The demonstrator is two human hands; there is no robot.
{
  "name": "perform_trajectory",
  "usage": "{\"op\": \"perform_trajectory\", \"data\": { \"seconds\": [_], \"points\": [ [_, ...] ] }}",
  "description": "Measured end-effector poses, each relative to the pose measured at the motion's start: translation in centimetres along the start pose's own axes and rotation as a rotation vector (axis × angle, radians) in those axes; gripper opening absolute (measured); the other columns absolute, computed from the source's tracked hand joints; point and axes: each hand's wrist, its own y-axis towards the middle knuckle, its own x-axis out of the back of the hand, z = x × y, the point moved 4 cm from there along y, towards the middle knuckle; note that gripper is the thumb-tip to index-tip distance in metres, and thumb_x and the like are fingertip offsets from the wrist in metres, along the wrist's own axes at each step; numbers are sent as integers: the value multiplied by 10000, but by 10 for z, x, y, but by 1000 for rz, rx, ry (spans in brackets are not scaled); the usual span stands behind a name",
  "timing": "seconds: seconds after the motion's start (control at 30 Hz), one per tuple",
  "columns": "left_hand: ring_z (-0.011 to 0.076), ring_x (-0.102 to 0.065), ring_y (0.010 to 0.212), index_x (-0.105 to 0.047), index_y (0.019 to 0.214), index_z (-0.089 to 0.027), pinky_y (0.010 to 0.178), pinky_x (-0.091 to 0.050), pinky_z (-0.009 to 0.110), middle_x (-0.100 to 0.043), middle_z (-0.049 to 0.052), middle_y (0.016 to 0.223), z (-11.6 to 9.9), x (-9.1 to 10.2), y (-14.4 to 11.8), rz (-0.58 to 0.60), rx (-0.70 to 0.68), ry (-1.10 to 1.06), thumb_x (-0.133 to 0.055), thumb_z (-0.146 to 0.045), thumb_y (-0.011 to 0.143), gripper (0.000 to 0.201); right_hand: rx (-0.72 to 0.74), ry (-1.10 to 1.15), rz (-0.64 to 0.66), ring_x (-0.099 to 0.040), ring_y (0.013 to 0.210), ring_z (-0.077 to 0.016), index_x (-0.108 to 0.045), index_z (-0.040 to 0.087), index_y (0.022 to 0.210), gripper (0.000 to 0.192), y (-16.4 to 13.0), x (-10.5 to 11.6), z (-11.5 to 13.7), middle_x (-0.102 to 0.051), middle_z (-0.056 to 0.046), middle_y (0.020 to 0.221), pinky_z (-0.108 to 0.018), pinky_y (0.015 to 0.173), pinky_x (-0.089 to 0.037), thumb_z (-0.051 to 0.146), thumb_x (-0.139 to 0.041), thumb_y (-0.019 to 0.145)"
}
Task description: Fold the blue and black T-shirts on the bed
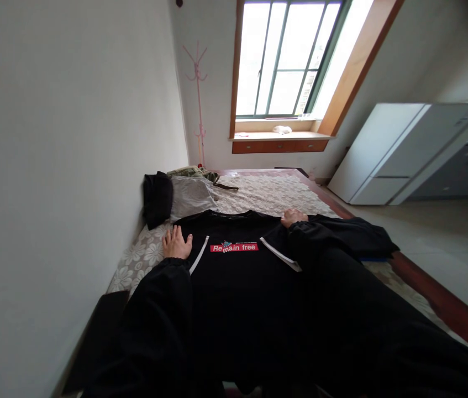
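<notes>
Black cotton fabric of a sweatshirt with a red "Remain free" chest label lies spread flat on the pale floral-patterned bed cover. The left hand rests palm down with fingers spread at the garment's left shoulder. The right hand presses flat at its right shoulder, holding nothing. A grey folded garment and a black one lie beyond, beside the white wall.
</notes>
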Motion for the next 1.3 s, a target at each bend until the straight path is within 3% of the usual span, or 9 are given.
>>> {"op": "perform_trajectory", "data": {
  "seconds": [0.2,0.4,0.5,0.6,0.7,0.77,0.87,1.0,1.3],
  "points": [
    [346,-208,1548,-339,1580,-112,1259,-174,576,-316,126,1654,-1,-1,1,30,-24,1,-343,-475,997,687,89,60,-35,-668,1064,-273,-723,125,1066,252,-5,1,-5,-719,-177,1074,-378,923,-481,303,-594,943],
    [367,-118,1565,-335,1593,-156,1245,-126,644,-267,107,1675,-7,-5,1,91,-69,75,-284,-535,1003,703,242,124,-119,-586,1262,-234,-605,135,1308,371,-37,-10,-10,-610,-169,1369,-320,1063,-440,258,-521,969],
    [376,-93,1566,-331,1597,-163,1240,-114,658,-236,104,1685,-11,-6,-2,114,-98,108,-264,-550,1005,711,318,126,-126,-494,1373,-265,-627,156,1293,390,-61,-28,-1,-555,-165,1453,-379,1146,-380,274,-585,923],
    [376,-89,1567,-331,1599,-173,1239,-102,664,-238,102,1684,-14,-5,-4,115,-122,136,-259,-553,1007,707,354,134,-159,-419,1425,-316,-659,184,1245,356,-77,-44,12,-555,-156,1463,-533,1198,-282,247,-585,903],
    [375,-101,1566,-344,1595,-190,1234,-84,679,-278,90,1672,-16,-4,-6,107,-163,158,-248,-560,1011,698,401,169,-268,-429,1396,-329,-685,215,1127,255,-84,-45,21,-611,-131,1385,-647,1195,-183,218,-550,911],
    [372,-107,1566,-354,1591,-201,1233,-67,683,-299,80,1665,-17,-4,-7,104,-183,169,-240,-565,1013,693,452,190,-320,-464,1345,-312,-691,228,1019,184,-87,-41,24,-642,-108,1319,-648,1195,-161,212,-535,923],
    [371,-109,1565,-366,1585,-197,1233,-50,684,-303,76,1663,-18,-4,-7,105,-194,179,-243,-556,1015,685,490,194,-332,-506,1256,-292,-693,233,948,161,-90,-31,24,-647,-98,1270,-576,1182,-222,207,-535,930],
    [353,-139,1564,-402,1566,-173,1247,-45,652,-329,83,1651,-23,-4,-8,99,-221,188,-257,-506,1023,653,491,181,-329,-553,1108,-286,-713,235,991,206,-95,-20,24,-659,-114,1120,-457,1038,-377,233,-508,965],
    [328,-235,1545,-416,1557,-173,1264,-54,597,-361,122,1632,-31,-10,-14,91,-303,216,-294,-527,1019,655,591,223,-240,-606,980,-250,-700,243,995,225,-102,-17,27,-694,-72,995,-388,943,-429,264,-476,1008]
  ]
}}
